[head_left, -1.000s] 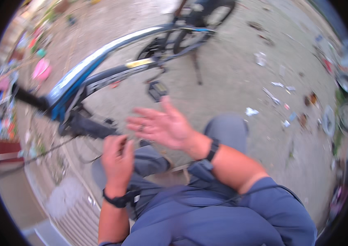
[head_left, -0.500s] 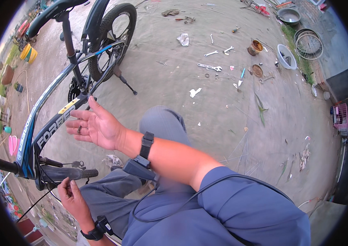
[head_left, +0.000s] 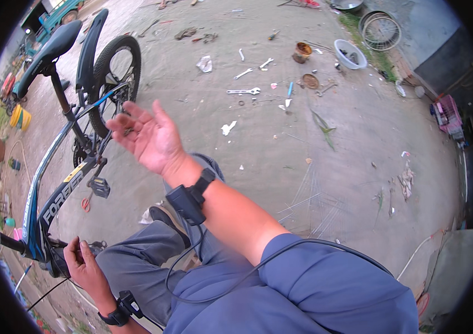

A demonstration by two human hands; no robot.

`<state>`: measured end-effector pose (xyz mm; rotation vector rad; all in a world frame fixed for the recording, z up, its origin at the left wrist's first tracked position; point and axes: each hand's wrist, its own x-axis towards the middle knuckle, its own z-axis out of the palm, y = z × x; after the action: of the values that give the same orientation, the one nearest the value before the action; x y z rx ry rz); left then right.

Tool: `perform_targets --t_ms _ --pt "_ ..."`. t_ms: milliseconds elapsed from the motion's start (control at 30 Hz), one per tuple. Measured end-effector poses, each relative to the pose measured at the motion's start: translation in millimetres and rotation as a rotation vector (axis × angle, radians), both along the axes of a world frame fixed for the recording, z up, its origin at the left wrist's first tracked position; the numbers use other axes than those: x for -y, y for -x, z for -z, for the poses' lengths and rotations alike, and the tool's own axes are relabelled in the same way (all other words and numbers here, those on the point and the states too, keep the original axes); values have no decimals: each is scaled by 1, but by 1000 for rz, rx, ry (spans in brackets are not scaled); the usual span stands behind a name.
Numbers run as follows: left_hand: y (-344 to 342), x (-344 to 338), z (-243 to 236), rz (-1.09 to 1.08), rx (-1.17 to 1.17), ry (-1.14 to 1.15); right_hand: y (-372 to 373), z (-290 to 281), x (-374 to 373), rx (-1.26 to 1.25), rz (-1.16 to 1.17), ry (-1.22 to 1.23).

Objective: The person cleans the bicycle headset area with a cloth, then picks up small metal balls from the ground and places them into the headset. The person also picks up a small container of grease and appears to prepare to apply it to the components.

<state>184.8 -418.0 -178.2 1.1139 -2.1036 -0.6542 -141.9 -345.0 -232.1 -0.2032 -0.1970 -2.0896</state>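
Observation:
My right hand (head_left: 150,139) is held palm up in the air, fingers spread and a little bent, beside the rear part of a blue and black bicycle (head_left: 61,196). A small dark piece (head_left: 128,131) shows at its fingers; whether it is a loose part or a ring I cannot make out. Low at the left, my left hand (head_left: 87,273) has thumb and fingers curled close together near the front of the bicycle. A thin dark cable (head_left: 47,294) runs up to it, but what the fingers pinch is hidden. The pedal (head_left: 100,187) hangs below the frame.
On the ground lie an adjustable wrench (head_left: 244,91), smaller wrenches (head_left: 242,73), red-handled scissors (head_left: 86,204) and thin wire lengths (head_left: 320,209). Farther right are a rusty can (head_left: 302,52), a white basin (head_left: 350,54) holding dark parts, and wheel rims (head_left: 381,30).
My right hand has lifted away from the bicycle frame, toward the rear wheel, uncovering the pedal and scissors. The view has shifted to the right. My left hand stays near the bicycle's front.

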Motion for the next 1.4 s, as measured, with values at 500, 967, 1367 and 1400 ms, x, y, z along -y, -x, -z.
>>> perform_targets --t_ms 500,967,1367,1400 --pt "84 -2 20 358 -169 -100 48 -35 -144 -39 477 -288" --pt "263 31 178 393 266 -631 88 96 -57 314 182 -841" --pt "312 -20 98 488 629 -989 128 83 -141 568 226 -1158" --pt "322 -25 82 499 672 -974 129 73 -156 594 242 -1170"
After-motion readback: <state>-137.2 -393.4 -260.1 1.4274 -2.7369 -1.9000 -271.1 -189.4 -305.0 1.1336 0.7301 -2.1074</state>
